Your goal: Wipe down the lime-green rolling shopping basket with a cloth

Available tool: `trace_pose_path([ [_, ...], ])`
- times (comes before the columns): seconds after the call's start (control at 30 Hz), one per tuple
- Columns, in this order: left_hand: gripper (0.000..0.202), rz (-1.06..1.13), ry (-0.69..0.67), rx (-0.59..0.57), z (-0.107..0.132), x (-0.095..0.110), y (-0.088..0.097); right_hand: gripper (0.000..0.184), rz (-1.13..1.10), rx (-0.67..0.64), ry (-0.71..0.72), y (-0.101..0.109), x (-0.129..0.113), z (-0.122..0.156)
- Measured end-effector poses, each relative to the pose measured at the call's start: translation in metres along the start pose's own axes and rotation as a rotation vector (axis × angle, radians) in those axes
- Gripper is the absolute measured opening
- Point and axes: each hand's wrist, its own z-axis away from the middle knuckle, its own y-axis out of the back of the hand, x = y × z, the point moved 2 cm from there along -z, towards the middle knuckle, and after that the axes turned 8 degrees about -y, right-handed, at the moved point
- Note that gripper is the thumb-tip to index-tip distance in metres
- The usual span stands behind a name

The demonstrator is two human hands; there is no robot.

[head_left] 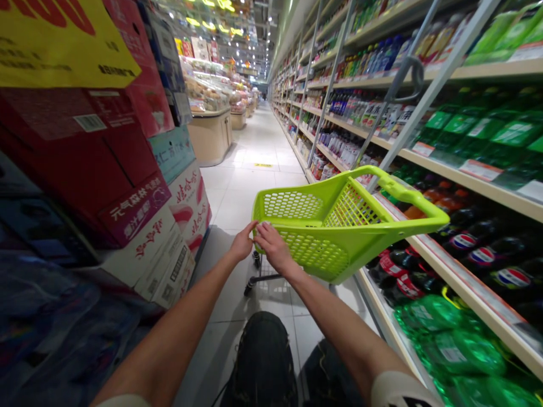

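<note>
A lime-green plastic shopping basket on a wheeled metal frame stands in a supermarket aisle, tilted, with nothing visible inside. My left hand grips the basket's near left corner, fingers curled over the rim. My right hand lies right beside it on the same rim, fingers closed over the edge. Both forearms reach forward from the bottom of the view. My knees in dark trousers show at the bottom centre.
Shelves of bottled drinks line the right side, close to the basket. Stacked red and white cartons stand on the left. The tiled aisle floor runs ahead towards display counters at the back left.
</note>
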Motion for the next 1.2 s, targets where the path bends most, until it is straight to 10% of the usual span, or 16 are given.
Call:
trace_pose_path([
  [0.2, 0.070, -0.083, 0.025, -0.047, 0.001, 0.004, 0.005, 0.018, 0.083, -0.181, 0.028, -0.028, 0.011, 0.032],
  [0.5, 0.059, -0.472, -0.118, -0.188, 0.004, 0.039, -0.008, 0.026, 0.030, 0.075, -0.054, 0.039, 0.035, 0.019],
  [0.73, 0.061, -0.627, -0.145, -0.262, 0.009, 0.059, -0.029, 0.024, 0.090, -0.058, -0.116, 0.028, 0.062, 0.087],
  [1.0, 0.064, -0.653, -0.182, -0.278, -0.001, 0.082, -0.044, 0.025, 0.046, 0.134, -0.177, 0.065, 0.077, 0.043],
  [1.2, 0.065, -0.663, -0.167, -0.284, -0.004, 0.084, -0.048, 0.024, 0.080, 0.004, -0.149, 0.048, 0.095, 0.086],
])
